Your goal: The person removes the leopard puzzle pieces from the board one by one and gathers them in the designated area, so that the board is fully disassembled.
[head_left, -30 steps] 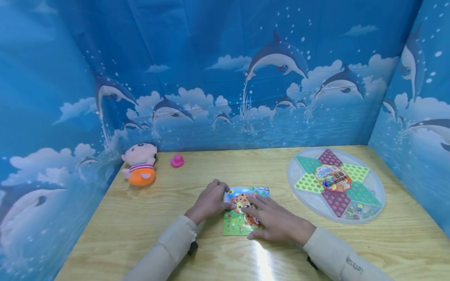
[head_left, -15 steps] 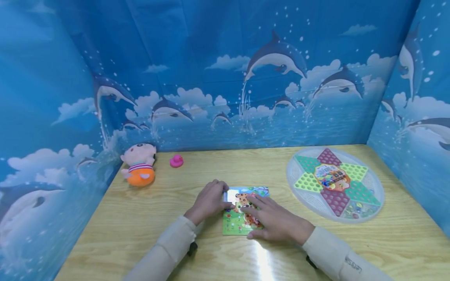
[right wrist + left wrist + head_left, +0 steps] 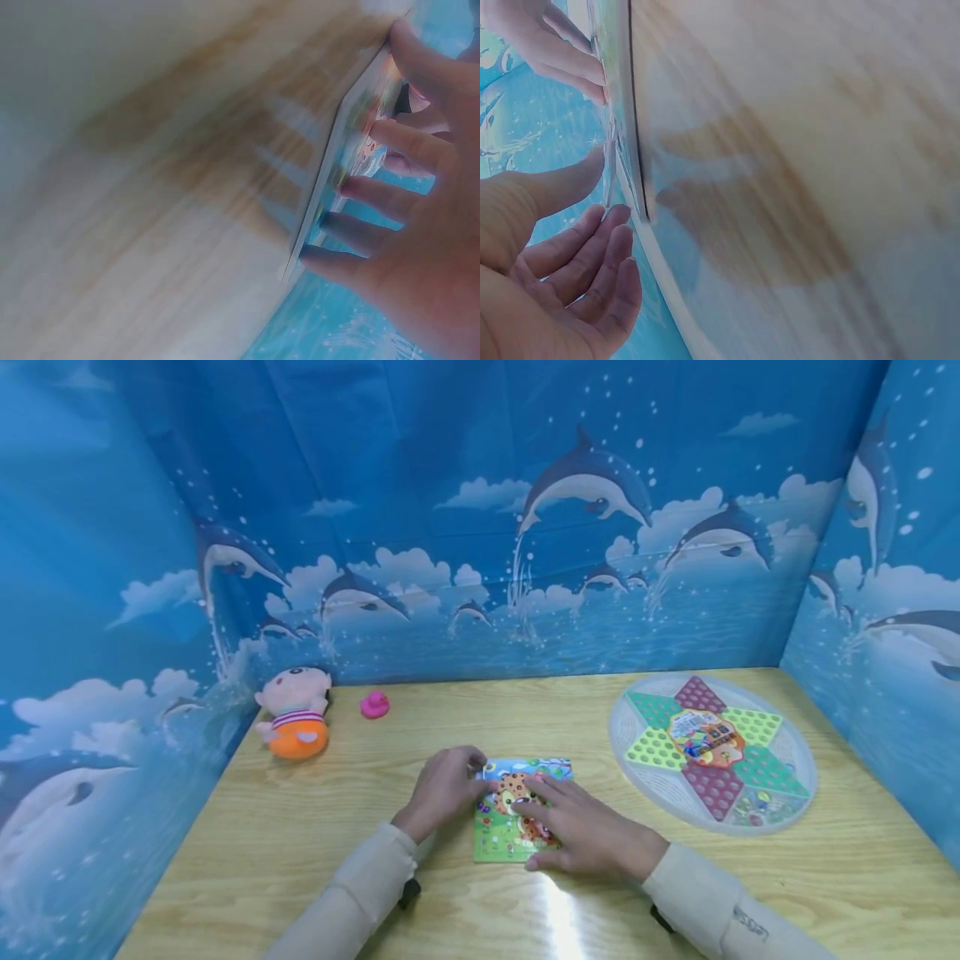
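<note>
A square picture board (image 3: 498,843) with a cartoon leopard on green and blue lies flat at the table's middle. At its upper left corner my left hand (image 3: 444,789) pinches a thin, see-through film (image 3: 610,176) between thumb and fingertips. How far the film reaches over the board is hard to tell. Spread fingers of my right hand (image 3: 581,827) rest on the board's right part, with the thumb by its lower edge; in the right wrist view the fingertips (image 3: 352,187) touch its face. This hand covers part of the leopard.
A round Chinese checkers board (image 3: 712,752) with marbles lies on the right. At the back left are a plush doll (image 3: 296,714) in orange shorts and a pink toy duck (image 3: 374,704). Dolphin-print sheets (image 3: 450,527) wall the wooden table (image 3: 262,843).
My left fingertips shift slightly at the board's corner. A bright white patch beside them, seen half a second ago, is gone and the leopard's face shows there. My right hand stays put.
</note>
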`<control>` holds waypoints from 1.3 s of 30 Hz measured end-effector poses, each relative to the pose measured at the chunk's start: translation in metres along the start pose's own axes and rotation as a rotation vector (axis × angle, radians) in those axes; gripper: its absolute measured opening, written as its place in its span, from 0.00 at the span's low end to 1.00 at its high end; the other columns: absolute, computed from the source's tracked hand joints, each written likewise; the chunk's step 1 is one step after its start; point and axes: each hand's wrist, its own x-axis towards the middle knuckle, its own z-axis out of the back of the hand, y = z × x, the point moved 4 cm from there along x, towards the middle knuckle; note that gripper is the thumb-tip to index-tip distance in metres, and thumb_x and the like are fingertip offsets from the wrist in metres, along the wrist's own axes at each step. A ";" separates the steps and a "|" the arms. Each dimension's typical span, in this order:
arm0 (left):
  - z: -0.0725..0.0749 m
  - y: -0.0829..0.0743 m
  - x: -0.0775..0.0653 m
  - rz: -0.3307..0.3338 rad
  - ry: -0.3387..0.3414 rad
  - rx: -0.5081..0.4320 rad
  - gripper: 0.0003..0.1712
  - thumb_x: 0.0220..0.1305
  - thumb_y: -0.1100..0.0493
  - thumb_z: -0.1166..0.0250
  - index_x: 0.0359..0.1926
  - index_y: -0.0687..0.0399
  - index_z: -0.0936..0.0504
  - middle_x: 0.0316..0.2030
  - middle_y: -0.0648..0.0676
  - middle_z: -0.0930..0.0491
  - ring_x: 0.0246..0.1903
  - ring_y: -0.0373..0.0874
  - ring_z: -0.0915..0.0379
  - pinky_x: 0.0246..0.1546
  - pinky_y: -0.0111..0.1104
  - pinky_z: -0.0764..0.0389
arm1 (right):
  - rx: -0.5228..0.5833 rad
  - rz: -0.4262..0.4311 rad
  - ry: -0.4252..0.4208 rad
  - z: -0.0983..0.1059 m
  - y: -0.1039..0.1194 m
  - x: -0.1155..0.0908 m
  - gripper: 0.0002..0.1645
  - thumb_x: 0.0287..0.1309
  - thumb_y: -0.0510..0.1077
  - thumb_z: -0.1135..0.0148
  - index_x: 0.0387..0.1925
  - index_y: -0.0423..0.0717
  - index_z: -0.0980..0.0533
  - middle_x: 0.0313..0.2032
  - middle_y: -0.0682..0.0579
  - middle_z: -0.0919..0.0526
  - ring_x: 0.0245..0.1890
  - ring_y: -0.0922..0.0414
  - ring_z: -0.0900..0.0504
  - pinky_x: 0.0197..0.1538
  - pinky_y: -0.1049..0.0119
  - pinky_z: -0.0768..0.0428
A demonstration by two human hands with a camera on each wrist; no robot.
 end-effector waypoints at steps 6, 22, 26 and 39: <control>0.002 0.000 0.001 0.015 -0.036 -0.101 0.17 0.57 0.56 0.23 0.45 0.56 0.15 0.41 0.53 0.14 0.37 0.42 0.18 0.42 0.36 0.16 | -0.008 0.002 0.000 0.000 0.001 0.001 0.46 0.59 0.66 0.34 0.71 0.46 0.32 0.75 0.34 0.43 0.74 0.34 0.45 0.73 0.38 0.45; 0.003 0.000 0.004 0.030 -0.108 -0.230 0.05 0.61 0.60 0.27 0.37 0.53 0.13 0.32 0.48 0.15 0.31 0.39 0.21 0.37 0.33 0.17 | -0.021 0.012 -0.001 0.001 0.001 0.003 0.45 0.59 0.65 0.33 0.71 0.45 0.32 0.73 0.33 0.41 0.73 0.33 0.43 0.72 0.37 0.43; 0.005 0.002 0.004 0.028 -0.108 -0.270 0.04 0.61 0.61 0.27 0.36 0.54 0.13 0.32 0.49 0.15 0.31 0.40 0.21 0.37 0.34 0.17 | -0.015 0.007 0.001 0.001 0.000 0.003 0.46 0.59 0.65 0.33 0.71 0.46 0.32 0.74 0.34 0.41 0.73 0.33 0.44 0.72 0.37 0.43; 0.021 0.022 0.000 0.065 -0.150 -0.329 0.03 0.62 0.61 0.28 0.36 0.56 0.13 0.31 0.49 0.15 0.31 0.41 0.21 0.37 0.35 0.18 | -0.009 -0.006 0.008 -0.001 0.000 0.002 0.46 0.59 0.66 0.34 0.71 0.47 0.32 0.74 0.34 0.42 0.74 0.34 0.45 0.73 0.38 0.45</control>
